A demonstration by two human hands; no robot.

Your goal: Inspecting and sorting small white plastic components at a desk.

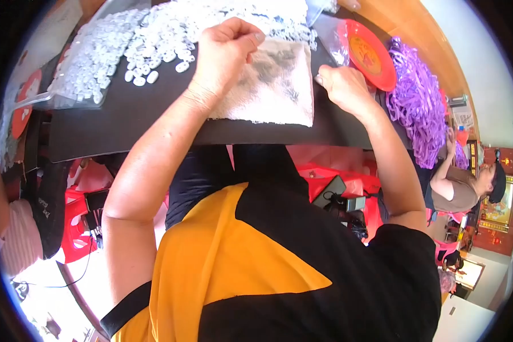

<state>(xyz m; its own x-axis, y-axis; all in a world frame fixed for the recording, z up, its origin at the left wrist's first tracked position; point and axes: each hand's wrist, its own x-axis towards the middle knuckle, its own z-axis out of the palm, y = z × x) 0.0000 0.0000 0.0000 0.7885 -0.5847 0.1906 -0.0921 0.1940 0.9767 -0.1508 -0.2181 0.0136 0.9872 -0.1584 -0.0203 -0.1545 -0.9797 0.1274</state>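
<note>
My left hand is above the left edge of a whitish cloth, its fingers curled and thumb pressed against them. Anything pinched there is too small to make out. To the right of the cloth, my right hand is closed, thumb against the bent fingers, beside a red plate with a yellow middle. What it may hold cannot be seen. Many small white oval pieces lie heaped beyond and left of the cloth. Dark grey smudges mark the cloth.
A clear plastic tray full of the white pieces stands at the left. Purple ribbon strips hang over the table's right side. Clear plastic bags lie near the plate. A person in a brown top sits at the right.
</note>
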